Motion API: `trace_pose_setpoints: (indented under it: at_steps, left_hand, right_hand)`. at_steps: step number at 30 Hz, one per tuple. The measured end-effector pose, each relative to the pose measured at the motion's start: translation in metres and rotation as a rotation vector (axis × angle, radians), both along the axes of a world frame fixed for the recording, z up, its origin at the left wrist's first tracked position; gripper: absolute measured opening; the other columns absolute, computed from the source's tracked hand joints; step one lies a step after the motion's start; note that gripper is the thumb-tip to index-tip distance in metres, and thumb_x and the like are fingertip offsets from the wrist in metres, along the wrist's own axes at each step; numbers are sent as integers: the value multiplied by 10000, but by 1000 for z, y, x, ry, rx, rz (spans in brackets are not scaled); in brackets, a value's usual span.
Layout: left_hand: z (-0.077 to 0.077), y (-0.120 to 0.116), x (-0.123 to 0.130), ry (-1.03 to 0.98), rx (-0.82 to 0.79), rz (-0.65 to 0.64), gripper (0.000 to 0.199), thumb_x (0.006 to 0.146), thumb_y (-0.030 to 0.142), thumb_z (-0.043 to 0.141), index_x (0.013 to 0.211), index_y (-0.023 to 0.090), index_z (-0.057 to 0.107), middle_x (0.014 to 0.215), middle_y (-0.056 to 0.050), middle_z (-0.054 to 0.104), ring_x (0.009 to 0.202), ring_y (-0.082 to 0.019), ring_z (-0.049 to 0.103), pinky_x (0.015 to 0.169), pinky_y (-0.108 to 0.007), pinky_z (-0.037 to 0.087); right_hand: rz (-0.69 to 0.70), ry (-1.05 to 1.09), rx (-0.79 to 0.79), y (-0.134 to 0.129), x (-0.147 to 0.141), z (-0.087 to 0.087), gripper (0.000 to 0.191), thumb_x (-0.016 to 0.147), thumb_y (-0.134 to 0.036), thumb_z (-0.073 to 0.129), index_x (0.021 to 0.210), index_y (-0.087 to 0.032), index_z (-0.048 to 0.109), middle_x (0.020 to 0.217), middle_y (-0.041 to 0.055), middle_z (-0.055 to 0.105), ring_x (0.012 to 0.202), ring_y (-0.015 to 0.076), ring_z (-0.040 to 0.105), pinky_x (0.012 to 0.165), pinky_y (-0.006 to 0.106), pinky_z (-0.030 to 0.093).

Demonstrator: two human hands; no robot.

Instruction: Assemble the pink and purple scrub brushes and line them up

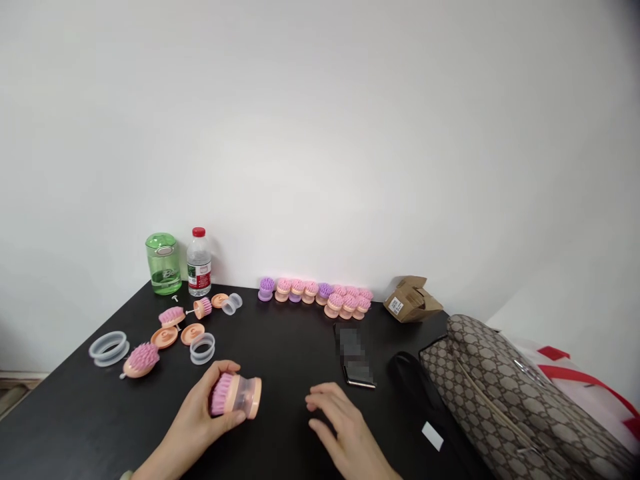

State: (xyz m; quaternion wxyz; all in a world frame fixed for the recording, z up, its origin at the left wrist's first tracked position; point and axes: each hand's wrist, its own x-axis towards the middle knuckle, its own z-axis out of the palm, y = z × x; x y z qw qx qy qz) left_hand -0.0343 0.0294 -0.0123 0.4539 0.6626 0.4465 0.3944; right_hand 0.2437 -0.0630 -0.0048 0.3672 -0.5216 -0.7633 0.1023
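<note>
One pink-bristled peach plastic brush [235, 396], held in curled fingers of left hand [193, 420], at front of black table [280, 347]; bristles pointed left, long axis sideways. Right hand [345, 427] empty, fingers loosely spread. Three loose pink brush heads [172, 316] at table's left.

room log | white wall [320, 133]: plain, bare, beyond the grip [193, 420] | black tabletop [280, 347]: under the grip | pale skirting board [20, 381]: low, far left of the grip | light: soft, even
</note>
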Motion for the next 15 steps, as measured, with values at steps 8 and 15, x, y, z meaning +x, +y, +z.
trace_pose_setpoints:
  at_steps: [8,15]
  left_hand:
    - [-22,6,0,8,23,49,573,611,520,802,1082,252,615,977,-15,687,850,-259,644,726,-297,511]
    - [-25,11,1,114,-27,80,608,598,603,776,1068,251,617,943,-4,702,820,-259,674,764,-303,532]
  right_hand:
    - [-617,331,-77,61,139,-8,359,811,-522,515,933,-205,631,949,135,759,932,290,725,889,442,559]
    - [-796,388,-226,56,145,-37,766,751,-597,570,1341,-120,464,1220,222,655,1041,313,701,874,424,558]
